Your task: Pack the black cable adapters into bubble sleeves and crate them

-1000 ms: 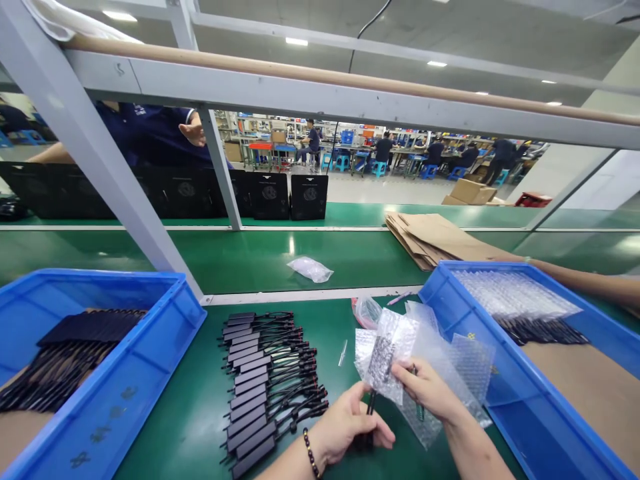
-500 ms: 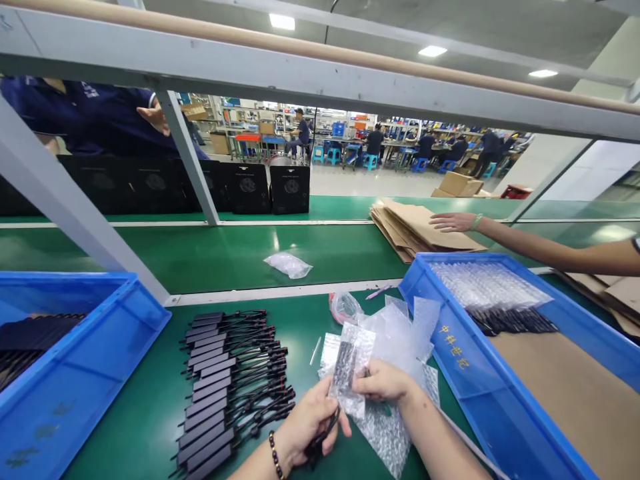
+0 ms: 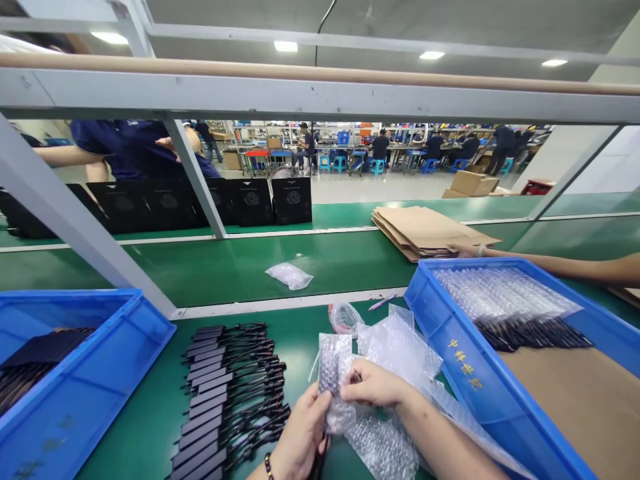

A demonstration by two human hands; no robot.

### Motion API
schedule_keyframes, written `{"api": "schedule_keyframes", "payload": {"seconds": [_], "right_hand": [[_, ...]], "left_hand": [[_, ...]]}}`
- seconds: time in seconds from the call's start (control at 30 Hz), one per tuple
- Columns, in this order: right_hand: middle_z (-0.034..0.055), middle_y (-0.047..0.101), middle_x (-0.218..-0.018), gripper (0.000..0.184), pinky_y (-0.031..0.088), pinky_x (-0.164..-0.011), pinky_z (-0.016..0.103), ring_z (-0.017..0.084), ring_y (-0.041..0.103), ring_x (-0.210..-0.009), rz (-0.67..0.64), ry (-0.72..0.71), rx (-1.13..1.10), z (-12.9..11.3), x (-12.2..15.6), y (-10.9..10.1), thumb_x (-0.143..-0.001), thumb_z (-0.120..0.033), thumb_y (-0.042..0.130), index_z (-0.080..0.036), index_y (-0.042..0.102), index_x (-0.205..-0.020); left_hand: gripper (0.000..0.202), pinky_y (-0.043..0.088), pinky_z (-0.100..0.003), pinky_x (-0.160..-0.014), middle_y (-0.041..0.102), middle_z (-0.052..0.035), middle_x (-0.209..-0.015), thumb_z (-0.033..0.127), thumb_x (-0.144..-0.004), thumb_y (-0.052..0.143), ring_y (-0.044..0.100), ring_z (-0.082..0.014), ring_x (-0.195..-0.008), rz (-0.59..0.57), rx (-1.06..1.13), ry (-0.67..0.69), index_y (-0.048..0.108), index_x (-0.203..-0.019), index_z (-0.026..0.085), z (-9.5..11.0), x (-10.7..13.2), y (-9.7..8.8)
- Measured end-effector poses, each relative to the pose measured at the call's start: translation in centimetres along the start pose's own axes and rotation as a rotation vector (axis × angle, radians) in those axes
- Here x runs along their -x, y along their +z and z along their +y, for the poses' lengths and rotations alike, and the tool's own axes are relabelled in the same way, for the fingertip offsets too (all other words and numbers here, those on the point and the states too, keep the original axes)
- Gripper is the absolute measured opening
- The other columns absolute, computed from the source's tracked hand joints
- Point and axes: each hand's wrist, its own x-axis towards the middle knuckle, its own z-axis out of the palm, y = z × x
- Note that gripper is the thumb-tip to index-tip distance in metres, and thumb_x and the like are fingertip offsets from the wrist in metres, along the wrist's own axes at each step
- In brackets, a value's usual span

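A clear bubble-wrap pouch (image 3: pixel 336 363) stands upright between my hands, something greyish showing through it. My left hand (image 3: pixel 303 427) is closed round its lower left side, and black cable shows under that palm. On the other side, my right hand (image 3: pixel 373 383) pinches the pouch's right edge; a small dark tip sticks out at its fingers. Loose bubble-wrap sheets (image 3: pixel 385 443) lie beneath and behind my right hand. Left of my hands, a column of flat black bars with cables (image 3: pixel 210 393) lies on the green bench, cable ends toward me.
A blue bin (image 3: pixel 465 367) on the right holds wrapped pieces; another blue bin (image 3: pixel 145 340) stands left. A plastic bag (image 3: pixel 290 275) lies on the green belt. A co-worker's arm (image 3: pixel 565 267) reaches to stacked cardboard (image 3: pixel 425 230). A slanted post (image 3: pixel 125 267) rises at left.
The pouch now stands straighter and hides the dark piece more; my right fingers have shifted along its edge. The co-worker's hand moved from the cardboard's top to its near edge. The view tilted up.
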Motion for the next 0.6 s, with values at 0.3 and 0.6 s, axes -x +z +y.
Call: {"api": "schedule_keyframes", "payload": {"seconds": [0.3,0.6], "right_hand": [[-0.0115,0.034,-0.033,0.042,0.013,-0.029,0.016,0.000,0.023,-0.029,0.085,-0.063,0.014,-0.4,-0.2,1.1,-0.062,-0.052,0.066,-0.015,0.048,-0.055],[-0.0055,0.041,-0.038,0.047,0.023,-0.038,0.018,0.004,0.033,-0.036,-0.012,-0.271,-0.076,-2.6,3.7,-1.9,-0.052,-0.055,0.070,-0.012,0.052,-0.045]], "left_hand": [[0.044,0.043,-0.034,-0.077,0.067,-0.0090,-0.082,0.040,-0.061,0.071,0.060,-0.0210,-0.076,-0.106,-0.057,0.063,0.064,-0.093,0.011,0.2,0.8,0.7],[0.034,0.022,-0.043,-0.103,0.058,-0.0102,-0.112,0.036,-0.073,0.060,0.037,-0.0288,-0.118,-0.342,-0.566,0.394,0.062,-0.103,0.021,0.9,-1.8,1.5]]}}
